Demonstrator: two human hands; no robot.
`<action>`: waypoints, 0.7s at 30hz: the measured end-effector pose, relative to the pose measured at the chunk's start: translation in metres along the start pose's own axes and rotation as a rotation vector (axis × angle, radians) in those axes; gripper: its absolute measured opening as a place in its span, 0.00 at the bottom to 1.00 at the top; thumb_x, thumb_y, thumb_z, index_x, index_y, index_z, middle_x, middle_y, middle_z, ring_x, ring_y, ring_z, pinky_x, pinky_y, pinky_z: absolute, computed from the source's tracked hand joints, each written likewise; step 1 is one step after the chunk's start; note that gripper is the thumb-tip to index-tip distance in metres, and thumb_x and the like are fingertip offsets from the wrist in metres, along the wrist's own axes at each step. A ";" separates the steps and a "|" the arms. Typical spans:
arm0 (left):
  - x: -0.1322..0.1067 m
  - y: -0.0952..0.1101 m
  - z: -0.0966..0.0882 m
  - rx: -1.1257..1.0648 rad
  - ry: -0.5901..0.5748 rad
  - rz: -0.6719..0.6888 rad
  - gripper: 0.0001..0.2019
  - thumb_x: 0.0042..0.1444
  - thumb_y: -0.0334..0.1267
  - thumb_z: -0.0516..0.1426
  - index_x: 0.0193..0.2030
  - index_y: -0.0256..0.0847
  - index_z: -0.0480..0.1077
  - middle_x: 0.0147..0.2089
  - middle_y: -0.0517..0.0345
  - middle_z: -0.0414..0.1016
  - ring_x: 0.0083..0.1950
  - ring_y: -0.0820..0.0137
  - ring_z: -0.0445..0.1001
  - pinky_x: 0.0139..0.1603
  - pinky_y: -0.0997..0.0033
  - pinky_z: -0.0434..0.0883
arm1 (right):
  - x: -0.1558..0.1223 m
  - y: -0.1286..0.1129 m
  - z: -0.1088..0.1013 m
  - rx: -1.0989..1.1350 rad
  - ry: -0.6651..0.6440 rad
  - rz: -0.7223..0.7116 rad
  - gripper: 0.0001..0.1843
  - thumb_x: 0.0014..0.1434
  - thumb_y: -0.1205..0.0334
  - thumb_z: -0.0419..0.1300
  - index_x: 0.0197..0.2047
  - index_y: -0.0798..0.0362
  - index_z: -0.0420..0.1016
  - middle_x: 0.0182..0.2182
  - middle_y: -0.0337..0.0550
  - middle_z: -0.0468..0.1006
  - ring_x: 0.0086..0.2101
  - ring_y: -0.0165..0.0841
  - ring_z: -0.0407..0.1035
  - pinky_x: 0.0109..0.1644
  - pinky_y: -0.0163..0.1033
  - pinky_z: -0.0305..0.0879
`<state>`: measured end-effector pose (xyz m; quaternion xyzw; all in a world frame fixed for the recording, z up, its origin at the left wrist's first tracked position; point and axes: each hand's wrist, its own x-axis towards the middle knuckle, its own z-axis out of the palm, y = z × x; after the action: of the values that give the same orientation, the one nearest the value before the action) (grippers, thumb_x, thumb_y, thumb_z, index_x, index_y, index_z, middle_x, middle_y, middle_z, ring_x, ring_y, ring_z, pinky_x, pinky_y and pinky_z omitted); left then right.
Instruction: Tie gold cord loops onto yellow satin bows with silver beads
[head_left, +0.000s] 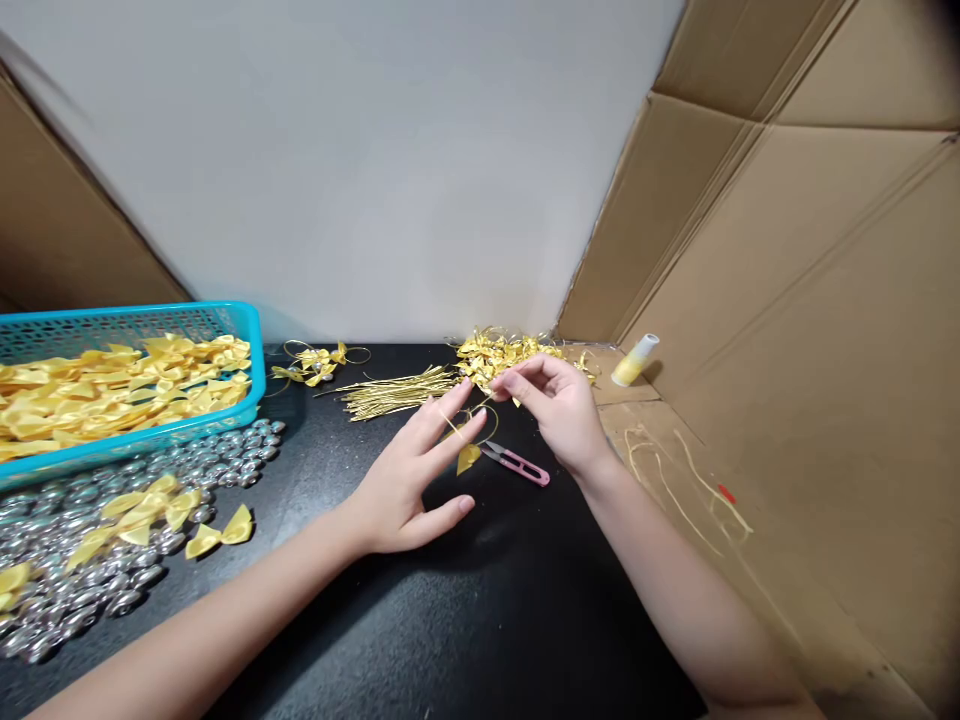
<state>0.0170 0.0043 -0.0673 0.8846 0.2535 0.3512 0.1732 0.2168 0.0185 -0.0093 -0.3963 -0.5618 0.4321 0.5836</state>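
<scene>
My left hand (420, 475) is stretched out over the black table with its fingers spread. A thin gold cord (493, 422) runs across its fingers and curves into a loop beside them. A yellow ribbon bow (469, 459) hangs near that loop, partly hidden behind the fingers. My right hand (556, 405) pinches the cord between thumb and forefinger, close to the left fingertips. Just below the two hands lies a pair of pink thread snips (517, 464).
A blue basket (259, 370) of yellow bows stands at left. Silver beads (112, 565) and loose bows (220, 533) spread before it. Gold cords (397, 392), a pile of bows (499, 350) and a thread spool (635, 361) lie further back. Cardboard (810, 330) walls the right.
</scene>
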 end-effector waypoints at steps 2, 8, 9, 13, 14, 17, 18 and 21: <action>-0.002 0.000 0.001 -0.010 0.024 0.016 0.33 0.54 0.41 0.58 0.68 0.46 0.60 0.76 0.49 0.44 0.74 0.46 0.45 0.71 0.42 0.44 | 0.002 0.001 -0.002 0.013 0.018 0.014 0.18 0.48 0.46 0.70 0.28 0.51 0.74 0.28 0.39 0.81 0.29 0.31 0.76 0.42 0.42 0.74; -0.004 -0.002 -0.001 -0.200 0.089 0.107 0.23 0.48 0.34 0.61 0.54 0.47 0.76 0.63 0.48 0.72 0.65 0.51 0.66 0.67 0.47 0.57 | 0.008 0.006 -0.006 0.111 0.099 0.078 0.18 0.44 0.48 0.72 0.27 0.52 0.73 0.27 0.39 0.81 0.28 0.29 0.75 0.40 0.39 0.74; -0.003 -0.002 -0.002 -0.233 0.086 0.077 0.19 0.48 0.33 0.62 0.48 0.47 0.79 0.56 0.48 0.78 0.60 0.52 0.71 0.63 0.49 0.61 | 0.009 0.006 -0.007 0.118 0.115 0.088 0.18 0.44 0.48 0.72 0.27 0.52 0.72 0.27 0.39 0.81 0.28 0.29 0.75 0.40 0.39 0.74; 0.004 0.004 -0.004 -0.404 0.159 -0.236 0.06 0.51 0.37 0.63 0.24 0.46 0.79 0.26 0.55 0.81 0.33 0.62 0.74 0.46 0.58 0.68 | 0.010 0.006 -0.010 0.122 0.129 0.110 0.17 0.46 0.50 0.71 0.28 0.52 0.72 0.29 0.39 0.80 0.28 0.28 0.74 0.41 0.39 0.75; 0.006 0.007 -0.004 -0.460 0.172 -0.331 0.08 0.52 0.39 0.63 0.23 0.44 0.78 0.24 0.56 0.78 0.31 0.64 0.71 0.42 0.61 0.68 | 0.010 0.006 -0.010 0.118 0.120 0.111 0.16 0.47 0.51 0.70 0.28 0.52 0.72 0.29 0.38 0.80 0.28 0.27 0.74 0.42 0.39 0.74; 0.013 0.013 -0.003 -0.627 0.126 -0.602 0.10 0.54 0.43 0.61 0.27 0.41 0.76 0.21 0.60 0.72 0.25 0.69 0.68 0.31 0.69 0.65 | 0.009 0.006 -0.009 0.091 0.080 0.122 0.13 0.49 0.53 0.69 0.28 0.52 0.72 0.28 0.38 0.80 0.28 0.27 0.74 0.41 0.39 0.74; 0.014 0.015 -0.002 -0.667 0.105 -0.677 0.10 0.54 0.44 0.60 0.28 0.40 0.75 0.20 0.62 0.70 0.23 0.71 0.66 0.29 0.70 0.64 | 0.009 0.007 -0.008 0.079 0.063 0.128 0.12 0.50 0.54 0.69 0.29 0.52 0.72 0.28 0.38 0.80 0.28 0.27 0.74 0.41 0.39 0.75; 0.017 0.016 0.002 -0.722 0.088 -0.832 0.10 0.54 0.45 0.59 0.30 0.40 0.72 0.16 0.66 0.66 0.20 0.74 0.62 0.24 0.75 0.59 | 0.008 0.009 -0.007 0.047 0.012 0.145 0.11 0.51 0.55 0.68 0.28 0.52 0.72 0.27 0.38 0.80 0.27 0.28 0.74 0.39 0.39 0.74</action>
<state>0.0338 0.0006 -0.0516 0.5786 0.4521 0.3544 0.5790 0.2230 0.0293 -0.0159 -0.4246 -0.5179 0.4838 0.5634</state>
